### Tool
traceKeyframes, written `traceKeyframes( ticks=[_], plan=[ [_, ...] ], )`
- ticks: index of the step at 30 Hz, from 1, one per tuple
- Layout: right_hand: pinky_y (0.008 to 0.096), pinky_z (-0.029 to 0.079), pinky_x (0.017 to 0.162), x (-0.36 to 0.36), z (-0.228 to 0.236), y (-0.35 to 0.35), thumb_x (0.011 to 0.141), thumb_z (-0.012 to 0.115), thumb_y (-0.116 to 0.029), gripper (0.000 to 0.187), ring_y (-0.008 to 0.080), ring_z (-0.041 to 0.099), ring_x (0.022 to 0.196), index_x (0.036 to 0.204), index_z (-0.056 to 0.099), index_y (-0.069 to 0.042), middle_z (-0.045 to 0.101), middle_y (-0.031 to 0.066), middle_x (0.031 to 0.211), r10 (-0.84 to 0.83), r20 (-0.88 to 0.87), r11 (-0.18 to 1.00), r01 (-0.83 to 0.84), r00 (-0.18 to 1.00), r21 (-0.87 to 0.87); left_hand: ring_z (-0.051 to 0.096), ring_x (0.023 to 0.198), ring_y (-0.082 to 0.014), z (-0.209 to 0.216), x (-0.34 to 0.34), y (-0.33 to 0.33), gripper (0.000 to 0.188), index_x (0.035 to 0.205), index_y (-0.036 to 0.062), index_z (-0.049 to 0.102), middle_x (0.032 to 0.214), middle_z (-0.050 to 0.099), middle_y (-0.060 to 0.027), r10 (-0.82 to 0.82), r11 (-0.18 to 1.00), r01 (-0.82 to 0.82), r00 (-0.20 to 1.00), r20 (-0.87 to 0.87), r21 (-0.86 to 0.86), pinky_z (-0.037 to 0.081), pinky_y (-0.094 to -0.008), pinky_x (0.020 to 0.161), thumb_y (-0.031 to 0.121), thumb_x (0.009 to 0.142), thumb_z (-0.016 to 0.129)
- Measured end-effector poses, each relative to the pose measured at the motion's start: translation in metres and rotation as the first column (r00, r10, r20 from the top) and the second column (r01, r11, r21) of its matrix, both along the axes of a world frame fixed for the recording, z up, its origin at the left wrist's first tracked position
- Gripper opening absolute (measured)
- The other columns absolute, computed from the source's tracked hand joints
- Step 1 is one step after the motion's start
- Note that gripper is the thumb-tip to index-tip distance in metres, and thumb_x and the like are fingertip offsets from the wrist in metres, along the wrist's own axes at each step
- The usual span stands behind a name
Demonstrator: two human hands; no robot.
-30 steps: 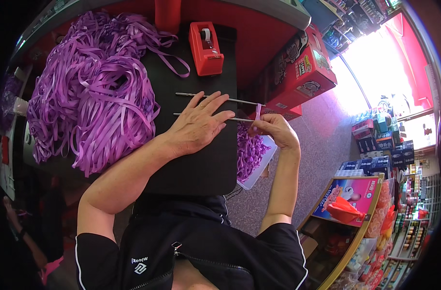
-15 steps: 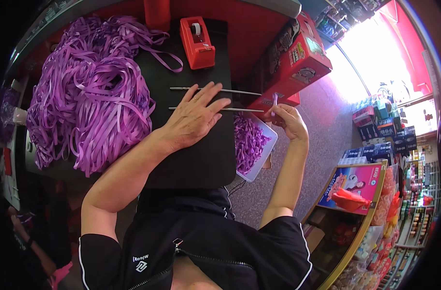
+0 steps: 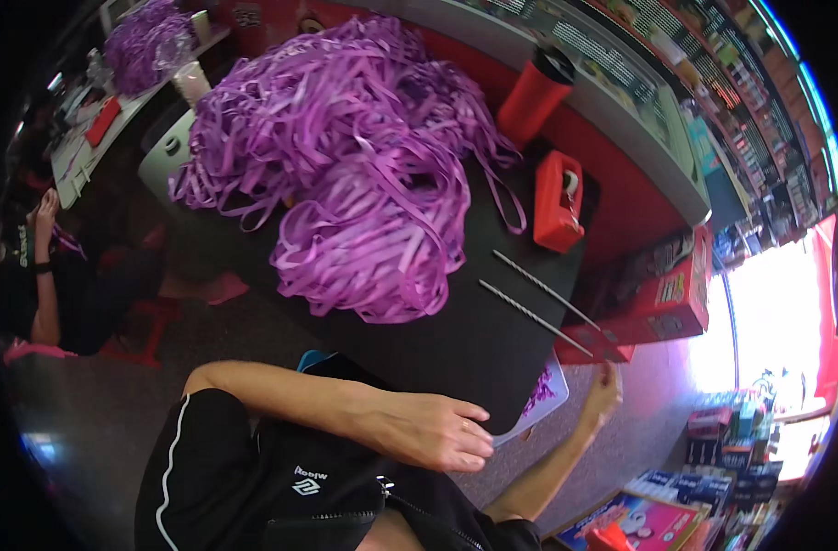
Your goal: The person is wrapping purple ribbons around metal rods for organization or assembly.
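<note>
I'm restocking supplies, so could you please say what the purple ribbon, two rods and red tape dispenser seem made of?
Purple ribbon: probably satin-like synthetic fabric, from its soft sheen and limp loops. Two rods: likely bare metal, being grey, thin and straight with a dull shine. Red tape dispenser: apparently moulded plastic, smooth and evenly coloured with a slight gloss.

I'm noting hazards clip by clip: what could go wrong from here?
1. The two metal rods stick out past the edge of the black table, and the right hand appears close to their ends; a bump might shift them.
2. The purple ribbon pile trails a loose loop near the red tape dispenser, so it could snag if pulled.
</note>
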State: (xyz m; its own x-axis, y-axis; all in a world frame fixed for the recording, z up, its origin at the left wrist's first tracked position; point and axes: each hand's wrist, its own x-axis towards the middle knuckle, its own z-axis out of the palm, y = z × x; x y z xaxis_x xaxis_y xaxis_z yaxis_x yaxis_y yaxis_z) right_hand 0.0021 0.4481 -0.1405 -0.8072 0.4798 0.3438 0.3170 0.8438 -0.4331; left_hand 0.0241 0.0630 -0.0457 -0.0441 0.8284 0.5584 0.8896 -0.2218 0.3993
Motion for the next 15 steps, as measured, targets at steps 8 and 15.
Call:
traceKeyframes(
  ticks=[8,15],
  plan=[
    [0.0271,0.051,0.074,-0.060,0.177,-0.167,0.087,0.063,-0.001,0.014,0.0147,0.064,0.083,0.099,0.068,0.002,0.068,0.0104,0.089,0.574,-0.349,0.740,-0.652,0.741,-0.166,0.066,0.094,-0.0251,-0.026,0.012,-0.095,0.030,0.106,0.0013,0.063,0.107,0.067,-0.0129,0.605,0.717,-0.624,0.778,0.167,0.311,0.053,-0.0352,0.078,-0.002,0.076,0.065],
    [0.0299,0.049,0.068,-0.150,0.203,-0.310,0.084,0.067,-0.014,0.016,0.0213,0.064,0.074,0.093,0.070,-0.001,0.067,0.0110,0.087,0.939,-0.052,0.341,-0.940,0.341,-0.008,0.060,0.110,-0.0254,-0.071,0.042,-0.146,0.027,0.104,0.0073,0.063,0.110,0.067,-0.0082,0.845,0.486,-0.818,0.530,0.074,0.308,0.040,-0.0426,0.100,0.006,0.077,0.065]
  ],
)
